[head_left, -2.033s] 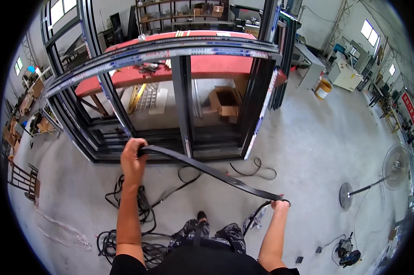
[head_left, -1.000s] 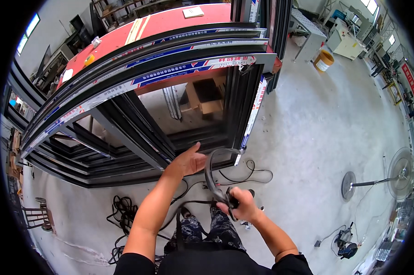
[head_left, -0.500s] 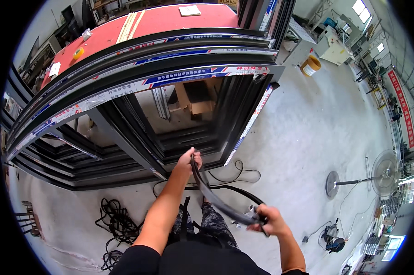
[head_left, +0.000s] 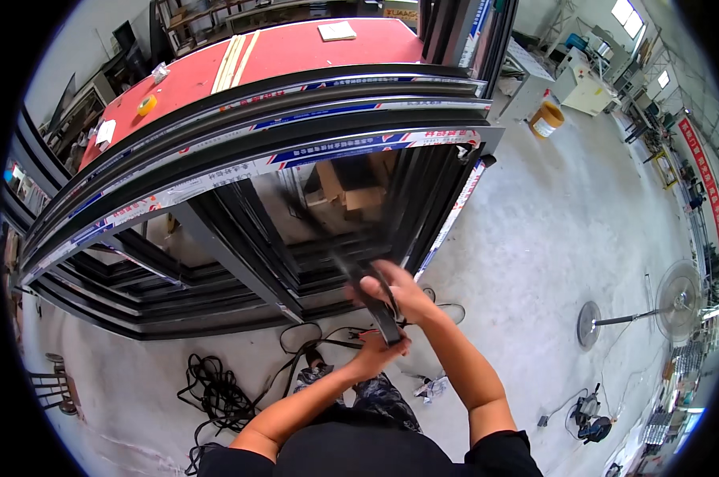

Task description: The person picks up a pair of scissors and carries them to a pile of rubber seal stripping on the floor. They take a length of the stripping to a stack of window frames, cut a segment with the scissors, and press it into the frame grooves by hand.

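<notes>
My right hand [head_left: 403,292] is closed around a black, flexible rubber-like strip [head_left: 373,306], folded into several strands. Just below it, my left hand [head_left: 382,354] grips the lower end of the same strip. The strip's upper end is smeared by motion in front of the glazed opening. Before me stand several dark window frames [head_left: 208,208], stacked upright one behind another, with white and blue protective film along their top edges. More of the thin black strip trails on the floor by my feet, close to the frames' lower edge.
A tangled heap of black strip [head_left: 212,389] lies on the floor at left. Behind the frames is a red-topped table [head_left: 296,57] with wooden strips and a yellow tape roll [head_left: 146,105]. To the right are a yellow bucket [head_left: 546,119], a standing fan [head_left: 588,324] and a power tool [head_left: 592,425].
My hands, formerly apart with the strip stretched between them, have come together. The right hand has moved up and left, above the left hand, which has moved down and right.
</notes>
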Action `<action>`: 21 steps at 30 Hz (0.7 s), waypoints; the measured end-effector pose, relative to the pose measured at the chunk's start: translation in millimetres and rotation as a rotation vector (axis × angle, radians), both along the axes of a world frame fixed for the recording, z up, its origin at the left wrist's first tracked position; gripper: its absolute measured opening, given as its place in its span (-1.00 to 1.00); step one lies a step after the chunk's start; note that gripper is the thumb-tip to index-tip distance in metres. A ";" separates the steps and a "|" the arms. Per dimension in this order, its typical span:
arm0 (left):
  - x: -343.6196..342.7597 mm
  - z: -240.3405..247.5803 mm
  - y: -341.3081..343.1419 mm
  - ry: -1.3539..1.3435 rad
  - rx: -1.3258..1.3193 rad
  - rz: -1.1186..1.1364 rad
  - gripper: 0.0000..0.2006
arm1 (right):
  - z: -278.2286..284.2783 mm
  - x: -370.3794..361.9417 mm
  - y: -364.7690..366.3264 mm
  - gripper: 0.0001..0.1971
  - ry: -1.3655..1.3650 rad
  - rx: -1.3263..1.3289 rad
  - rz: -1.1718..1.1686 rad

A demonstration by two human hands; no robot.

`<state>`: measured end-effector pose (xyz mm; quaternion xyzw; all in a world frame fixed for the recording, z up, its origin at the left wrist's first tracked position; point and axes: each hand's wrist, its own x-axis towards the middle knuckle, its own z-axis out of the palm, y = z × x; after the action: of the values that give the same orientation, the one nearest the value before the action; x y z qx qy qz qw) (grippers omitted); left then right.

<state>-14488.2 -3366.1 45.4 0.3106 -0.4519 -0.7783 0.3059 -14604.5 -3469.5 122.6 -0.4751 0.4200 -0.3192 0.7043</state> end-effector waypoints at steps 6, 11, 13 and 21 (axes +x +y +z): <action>65.3 -13.0 -20.2 -0.189 -0.044 -0.211 -0.69 | 18.8 23.6 2.3 -0.56 -0.081 0.113 0.067; 139.7 79.3 -73.1 0.346 0.442 0.520 -0.30 | 22.3 9.8 29.7 -0.65 0.015 0.044 0.041; 157.1 81.8 -95.2 0.338 0.655 0.537 -0.36 | 25.3 10.8 45.0 -0.68 0.052 -0.086 0.093; 138.9 19.7 -136.1 -0.118 0.391 0.833 -0.76 | 6.6 13.3 97.1 -0.70 0.761 -0.935 0.269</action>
<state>-14349.3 -3502.2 65.1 0.5613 -0.1497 -0.6407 0.5020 -14591.2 -3372.4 129.3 -0.8629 0.3938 -0.1861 0.2563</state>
